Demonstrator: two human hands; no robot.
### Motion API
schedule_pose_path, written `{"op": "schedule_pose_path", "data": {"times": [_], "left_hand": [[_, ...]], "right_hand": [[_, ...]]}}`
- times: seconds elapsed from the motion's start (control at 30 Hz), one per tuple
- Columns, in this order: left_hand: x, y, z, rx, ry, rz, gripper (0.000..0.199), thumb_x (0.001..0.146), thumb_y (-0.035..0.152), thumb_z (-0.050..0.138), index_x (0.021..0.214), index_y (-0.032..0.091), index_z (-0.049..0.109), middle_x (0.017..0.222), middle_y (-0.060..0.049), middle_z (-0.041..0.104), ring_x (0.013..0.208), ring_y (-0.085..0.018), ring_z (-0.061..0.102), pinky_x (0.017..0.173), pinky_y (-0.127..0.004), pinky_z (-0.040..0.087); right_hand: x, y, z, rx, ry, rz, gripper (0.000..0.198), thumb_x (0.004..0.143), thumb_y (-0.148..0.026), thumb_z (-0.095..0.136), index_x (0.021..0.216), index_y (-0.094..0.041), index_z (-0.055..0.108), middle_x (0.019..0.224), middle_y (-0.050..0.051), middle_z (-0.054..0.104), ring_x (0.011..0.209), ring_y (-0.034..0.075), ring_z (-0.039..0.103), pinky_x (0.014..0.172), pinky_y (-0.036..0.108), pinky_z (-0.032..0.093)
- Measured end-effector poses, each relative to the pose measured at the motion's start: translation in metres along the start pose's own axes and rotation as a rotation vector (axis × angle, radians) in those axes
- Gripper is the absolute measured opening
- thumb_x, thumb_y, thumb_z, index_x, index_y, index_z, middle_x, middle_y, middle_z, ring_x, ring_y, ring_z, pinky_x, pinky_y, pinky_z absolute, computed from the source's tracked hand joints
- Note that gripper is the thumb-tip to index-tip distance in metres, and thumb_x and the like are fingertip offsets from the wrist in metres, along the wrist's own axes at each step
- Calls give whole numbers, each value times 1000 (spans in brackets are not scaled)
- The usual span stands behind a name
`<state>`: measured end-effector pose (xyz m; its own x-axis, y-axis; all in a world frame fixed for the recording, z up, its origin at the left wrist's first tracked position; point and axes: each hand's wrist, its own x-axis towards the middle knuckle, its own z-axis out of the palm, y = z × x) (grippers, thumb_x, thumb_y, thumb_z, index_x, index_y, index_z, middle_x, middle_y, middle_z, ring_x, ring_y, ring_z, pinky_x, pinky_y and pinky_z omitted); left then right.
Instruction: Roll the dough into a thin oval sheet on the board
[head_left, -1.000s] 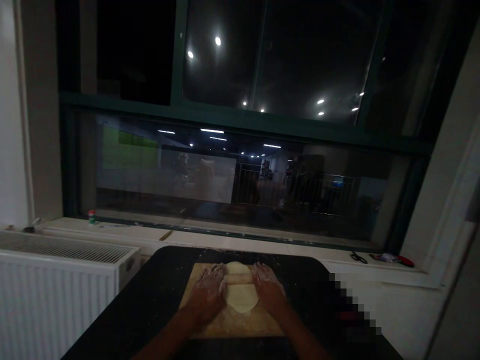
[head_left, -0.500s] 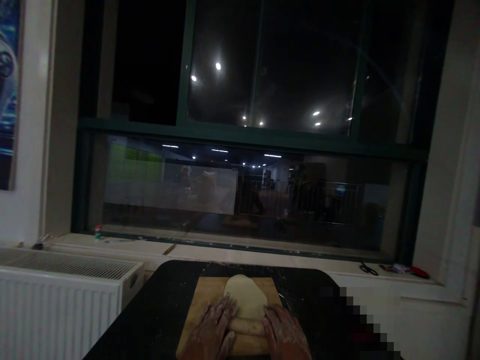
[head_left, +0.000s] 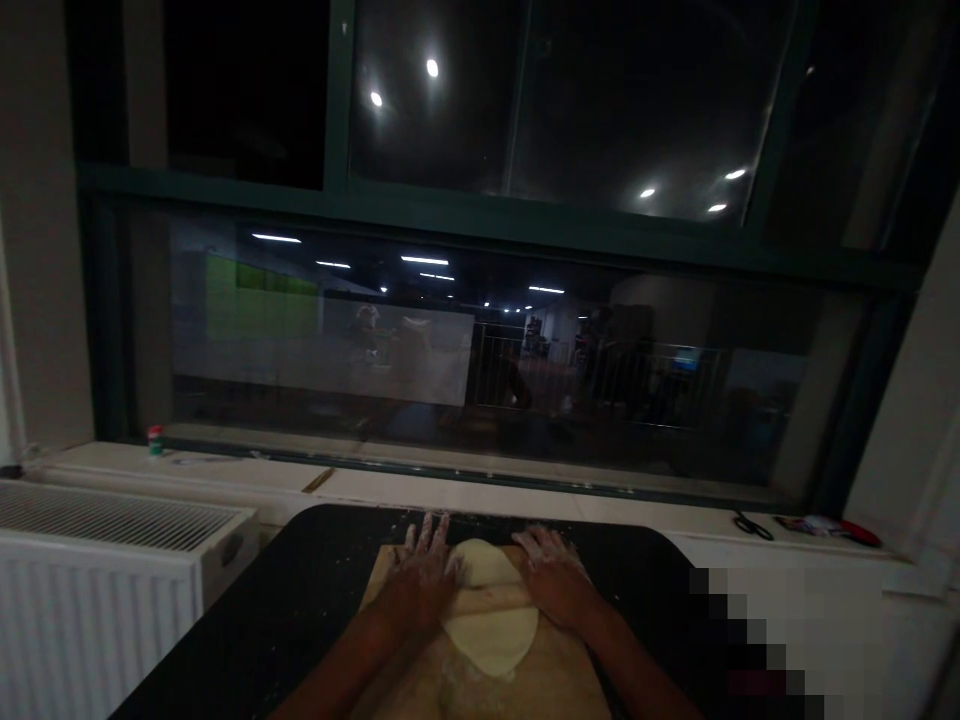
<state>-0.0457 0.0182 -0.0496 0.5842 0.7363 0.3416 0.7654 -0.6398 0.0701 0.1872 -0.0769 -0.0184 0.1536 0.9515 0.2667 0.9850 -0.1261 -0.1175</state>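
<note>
A flat oval sheet of pale dough point(head_left: 491, 645) lies on a wooden board point(head_left: 555, 670). Across its upper part rests a light wooden rolling pin point(head_left: 491, 598), with dough showing above and below it. My left hand point(head_left: 426, 572) is over the pin's left end, palm down, its floury fingers stretched forward and spread. At the pin's right end, my right hand point(head_left: 556, 570) lies likewise, with extended fingers pointing up and left. Both hands cover the pin's ends, so how the palms meet it is hidden. Loose flour dusts the board below the dough.
The board sits on a black table point(head_left: 315, 600) against a windowsill point(head_left: 450, 492). A white radiator point(head_left: 112, 590) stands at left. On the sill are a small red-and-green container point(head_left: 155, 441), black-handled scissors point(head_left: 752, 526) and a red item point(head_left: 860, 533). A large window rises behind.
Both hands and the rolling pin have moved forward, away from me, over the dough. More dough now shows on the near side of the pin. The camera view has shifted slightly.
</note>
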Motion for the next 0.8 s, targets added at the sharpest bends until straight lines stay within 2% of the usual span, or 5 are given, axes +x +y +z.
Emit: {"op": "schedule_pose_path", "data": {"times": [0.1,0.2,0.37,0.63,0.8], "left_hand": [[7,4,7,6,25,-34,59,108,40,35,156,10,49,161,-27,45,148,-44,47,113,-69,46],[-12,9,20,18,208,64,57,107,35,34,155,9,50,161,-23,49,151,-39,44,117,-63,46],[-52,19,31,50,479,205,52,107,33,39,152,9,53,154,-21,59,144,-36,55,115,-53,53],[-100,21,12,109,547,409,52,106,31,50,158,24,47,157,-3,59,145,-24,55,124,-42,43],[-117,14,7,120,574,458,60,103,36,54,161,26,43,151,1,63,131,-19,66,112,-30,54]], "right_hand": [[-3,2,9,9,-27,2,52,103,-27,38,150,-21,59,161,12,54,149,29,49,120,49,42],[-18,1,14,-3,13,-8,53,102,-25,36,148,-15,61,158,13,56,148,26,50,123,45,40],[-57,3,30,-29,147,1,54,106,-29,30,143,-15,66,152,10,61,146,24,53,123,41,43],[-121,15,49,-7,367,-119,53,111,-46,29,142,-25,67,141,2,71,131,23,67,110,36,57],[-134,16,53,-77,447,-131,41,106,-52,45,135,-40,71,130,3,77,119,31,74,95,46,64]]}}
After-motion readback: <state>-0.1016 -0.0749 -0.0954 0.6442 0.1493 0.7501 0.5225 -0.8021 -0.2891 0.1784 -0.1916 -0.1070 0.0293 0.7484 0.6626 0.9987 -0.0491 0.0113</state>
